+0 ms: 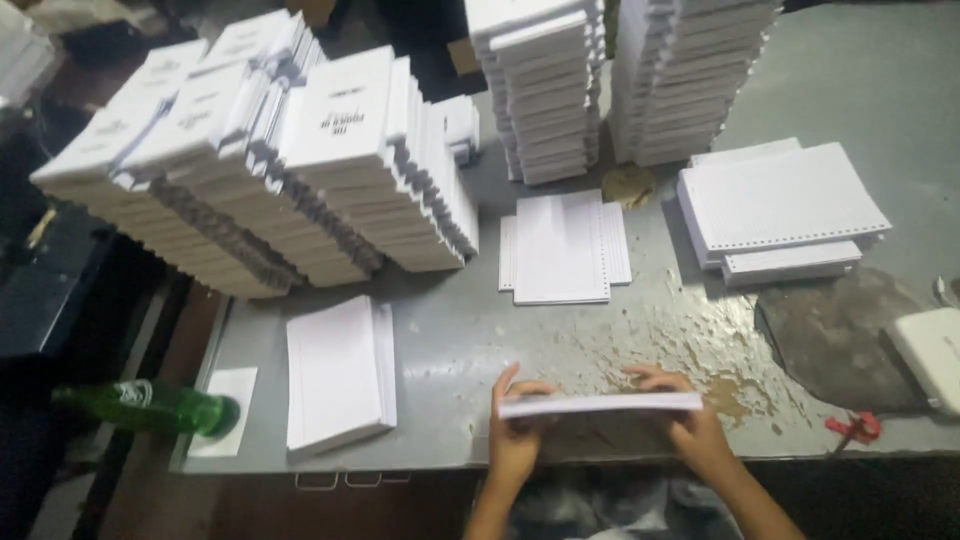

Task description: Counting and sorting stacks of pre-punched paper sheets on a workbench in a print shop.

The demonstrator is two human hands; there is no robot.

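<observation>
Both hands grip one thin paper bundle at the near worktop edge.

I see my left hand (pixel 516 430) and right hand (pixel 690 425) each closed on an end of the white paper bundle (pixel 600 404), held level just above the grey worktop (pixel 450 350); my forearms are cut off by the frame. The tall stacks (pixel 545 90) far away run out of view at the top. A green bottle (pixel 150 407) lies at the near left edge, contents unreadable. Open surface lies between the bundle and the flat sheets (pixel 562 247) beyond.
</observation>
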